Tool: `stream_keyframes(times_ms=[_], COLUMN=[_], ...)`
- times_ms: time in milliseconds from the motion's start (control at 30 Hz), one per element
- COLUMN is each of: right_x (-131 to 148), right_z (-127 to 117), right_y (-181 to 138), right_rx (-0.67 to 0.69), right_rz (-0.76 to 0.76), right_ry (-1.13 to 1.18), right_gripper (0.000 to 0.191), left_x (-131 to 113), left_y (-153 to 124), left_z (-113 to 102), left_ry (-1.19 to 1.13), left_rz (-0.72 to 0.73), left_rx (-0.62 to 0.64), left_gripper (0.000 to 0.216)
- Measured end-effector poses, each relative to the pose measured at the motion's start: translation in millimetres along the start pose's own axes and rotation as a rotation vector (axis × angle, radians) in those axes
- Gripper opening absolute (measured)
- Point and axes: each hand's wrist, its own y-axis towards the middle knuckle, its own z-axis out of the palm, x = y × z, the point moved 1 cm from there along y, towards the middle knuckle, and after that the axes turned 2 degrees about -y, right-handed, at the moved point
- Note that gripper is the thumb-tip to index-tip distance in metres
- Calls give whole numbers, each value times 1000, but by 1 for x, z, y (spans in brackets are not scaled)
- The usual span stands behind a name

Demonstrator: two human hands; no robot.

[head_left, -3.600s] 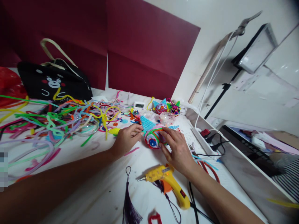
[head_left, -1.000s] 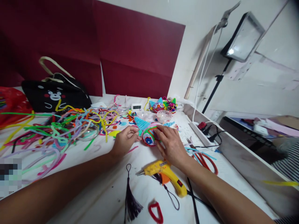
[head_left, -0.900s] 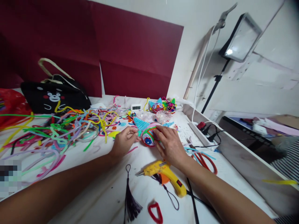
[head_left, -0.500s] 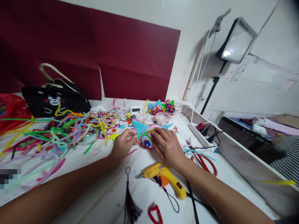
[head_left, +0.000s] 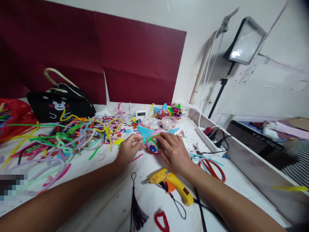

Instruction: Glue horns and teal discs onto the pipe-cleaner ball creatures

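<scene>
A colourful pipe-cleaner animal head [head_left: 152,142] lies on the table between my hands, with fuzzy blue pointed ears and a blue coiled eye. Wrapped over its right side is my right hand [head_left: 175,150], which hides part of it. My left hand [head_left: 128,149] has its fingers pinched together at the left edge, below the blue ear. A yellow glue gun [head_left: 162,175] lies just below, nozzle to the left. In front are a black tassel [head_left: 137,211] and a bent red pipe-cleaner piece [head_left: 157,223].
Loose pipe cleaners [head_left: 60,141] pile up at the left before a black bag [head_left: 56,108]. Two similar heads, one blue-eared [head_left: 162,112] and one green-eared [head_left: 176,112], sit behind near a clear dome [head_left: 168,122]. Orange-handled scissors [head_left: 220,174] and a power strip [head_left: 208,141] lie at the right.
The view has shifted very slightly. Both hands stay on the animal head with almost no visible movement.
</scene>
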Motion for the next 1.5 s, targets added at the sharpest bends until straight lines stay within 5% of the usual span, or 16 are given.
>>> stream_keyframes(times_ms=[1500], right_x=[-2], right_z=[5], right_y=[-3], right_rx=[13], right_rz=[-19], right_ry=[-10], right_gripper=[38], left_x=[4], left_y=[-1], left_z=[0], left_ry=[-32], left_rz=[-27], left_rx=[15], left_gripper=[14])
